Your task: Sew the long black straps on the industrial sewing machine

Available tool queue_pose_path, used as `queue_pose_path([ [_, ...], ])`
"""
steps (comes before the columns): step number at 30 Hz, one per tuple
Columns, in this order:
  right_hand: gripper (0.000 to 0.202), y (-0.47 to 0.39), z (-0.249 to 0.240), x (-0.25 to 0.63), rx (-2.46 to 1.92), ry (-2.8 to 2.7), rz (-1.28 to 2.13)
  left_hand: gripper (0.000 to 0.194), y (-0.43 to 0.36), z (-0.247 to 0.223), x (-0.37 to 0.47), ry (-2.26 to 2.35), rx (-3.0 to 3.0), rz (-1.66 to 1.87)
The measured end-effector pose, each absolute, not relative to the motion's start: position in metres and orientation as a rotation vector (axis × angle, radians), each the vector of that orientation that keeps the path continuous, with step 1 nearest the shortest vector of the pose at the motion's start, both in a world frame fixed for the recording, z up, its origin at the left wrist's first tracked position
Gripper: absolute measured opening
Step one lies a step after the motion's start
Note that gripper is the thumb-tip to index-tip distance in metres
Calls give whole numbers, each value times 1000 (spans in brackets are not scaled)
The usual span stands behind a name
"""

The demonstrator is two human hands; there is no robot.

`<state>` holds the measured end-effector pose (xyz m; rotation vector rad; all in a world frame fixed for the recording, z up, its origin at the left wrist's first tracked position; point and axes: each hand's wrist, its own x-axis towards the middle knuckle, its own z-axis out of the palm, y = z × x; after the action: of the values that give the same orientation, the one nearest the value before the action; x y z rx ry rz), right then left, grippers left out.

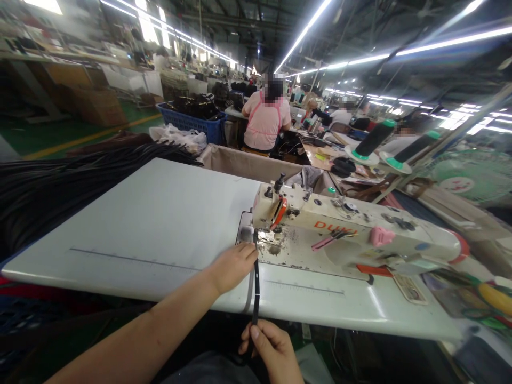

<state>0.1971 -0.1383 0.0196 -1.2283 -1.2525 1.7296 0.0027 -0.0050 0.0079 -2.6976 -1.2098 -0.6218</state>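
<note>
A narrow black strap [257, 288] runs from under the presser foot of the sewing machine [312, 229] toward me and over the table's front edge. Close to the needle area, my left hand [236, 264] has its fingers drawn together on the strap, holding it against the table. Below the front edge, my right hand [274, 344] pinches the strap between thumb and fingers. The strap's lower end is hidden in the dark beneath this hand.
A heap of long black strips [72, 181] lies along the table's left side. Black thread cones [374, 140] stand behind the machine, near a green fan [476, 178]. A person in pink [266, 120] sits ahead, beside a blue crate [196, 125]. A printed ruler marks the white tabletop [140, 213].
</note>
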Motion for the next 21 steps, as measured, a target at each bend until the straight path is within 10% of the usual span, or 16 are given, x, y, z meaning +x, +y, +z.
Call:
queue_pose_path([
  [21,52,-144,11,202,-1209,-1333,1646,18,-7,9,0,-1197,-2676,-680],
])
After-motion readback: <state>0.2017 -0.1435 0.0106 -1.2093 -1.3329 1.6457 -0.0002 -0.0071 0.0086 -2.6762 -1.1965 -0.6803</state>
